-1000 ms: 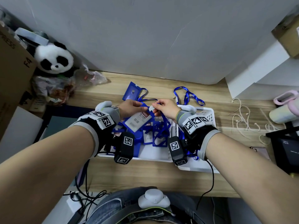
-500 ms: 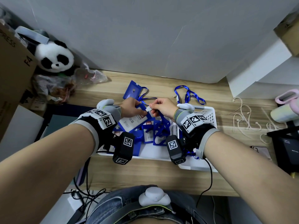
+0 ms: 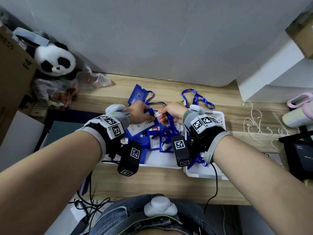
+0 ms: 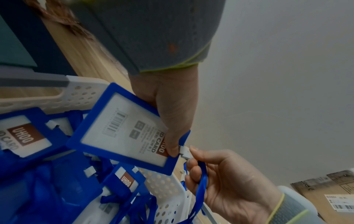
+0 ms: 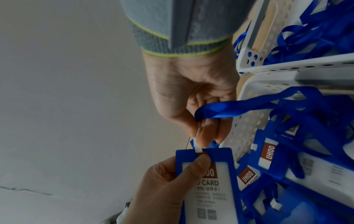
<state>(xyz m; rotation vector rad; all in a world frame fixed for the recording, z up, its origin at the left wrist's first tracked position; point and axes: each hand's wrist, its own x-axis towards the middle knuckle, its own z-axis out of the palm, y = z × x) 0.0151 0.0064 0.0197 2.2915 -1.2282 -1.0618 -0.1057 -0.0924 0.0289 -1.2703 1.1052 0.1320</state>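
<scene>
My left hand point(image 3: 140, 111) point(image 4: 168, 115) pinches the top edge of a blue badge holder point(image 3: 141, 127) point(image 4: 122, 130) point(image 5: 208, 188) with a white UHOO ID card inside, held above the baskets. My right hand point(image 3: 171, 111) point(image 5: 193, 98) pinches the white clip point(image 4: 184, 152) point(image 5: 197, 145) of a blue lanyard point(image 4: 200, 186) point(image 5: 249, 109) at the holder's top slot. The strap trails from the right hand down into the basket.
Two white perforated baskets point(image 3: 218, 116) point(image 3: 162, 160) stand side by side on the wooden desk, holding several blue holders and lanyards. Another holder point(image 3: 137, 94) and a loose lanyard point(image 3: 196, 97) lie behind them. A panda toy point(image 3: 55, 61) sits far left, white cords point(image 3: 254, 119) right.
Both hands have moved slightly away from me, and the clip now sits against the holder's top edge. The holder has tilted a little under my left hand.
</scene>
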